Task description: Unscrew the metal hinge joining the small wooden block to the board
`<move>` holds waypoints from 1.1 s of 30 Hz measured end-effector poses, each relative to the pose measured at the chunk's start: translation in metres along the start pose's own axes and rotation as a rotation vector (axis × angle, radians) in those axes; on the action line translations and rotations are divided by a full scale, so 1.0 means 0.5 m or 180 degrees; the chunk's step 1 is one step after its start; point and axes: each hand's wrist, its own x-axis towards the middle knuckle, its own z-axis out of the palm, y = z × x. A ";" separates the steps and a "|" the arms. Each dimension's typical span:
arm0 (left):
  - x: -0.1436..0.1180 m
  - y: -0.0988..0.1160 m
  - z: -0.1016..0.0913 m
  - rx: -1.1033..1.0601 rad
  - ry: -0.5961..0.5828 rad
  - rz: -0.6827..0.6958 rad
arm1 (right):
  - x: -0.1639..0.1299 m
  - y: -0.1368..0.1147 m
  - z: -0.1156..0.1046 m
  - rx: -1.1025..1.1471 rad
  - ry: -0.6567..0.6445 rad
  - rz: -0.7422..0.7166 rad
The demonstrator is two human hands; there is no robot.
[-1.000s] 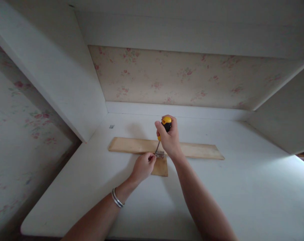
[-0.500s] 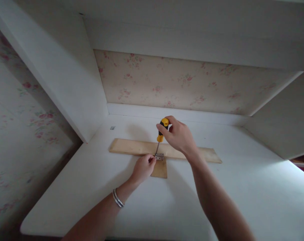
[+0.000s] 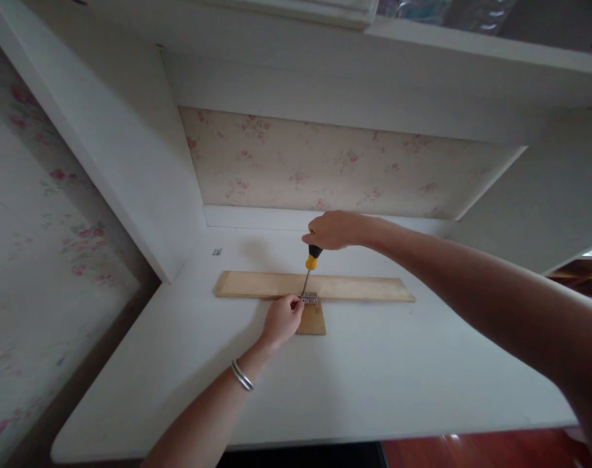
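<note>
A small metal hinge (image 3: 310,298) lies across the seam between a long pale wooden board (image 3: 359,288) and a short wooden piece (image 3: 311,320), which together form a T. My right hand (image 3: 336,230) is wrapped round the top of a screwdriver (image 3: 311,261) with a yellow and black handle. Its shaft slants down and the tip meets the hinge's left end. Closed in a pinch, my left hand (image 3: 282,318) is at that same end of the hinge, close to the tip. Whether a screw sits under the tip is hidden.
Several small screws (image 3: 217,251) lie on the white desktop (image 3: 364,377) behind the board's left end. White side panels (image 3: 105,149) and an overhead shelf (image 3: 296,78) enclose the space. Floral wallpaper (image 3: 296,162) covers the back. Reddish floor (image 3: 471,448) shows beyond the front edge.
My right hand has turned over the screwdriver handle, with its wrist and forearm swung up and to the right. My left hand stays at the hinge. The view has shifted slightly.
</note>
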 end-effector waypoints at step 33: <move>-0.003 0.020 -0.019 0.0027 -0.0187 -0.0138 | 0.021 0.001 -0.017 0.0054 -0.0299 -0.0693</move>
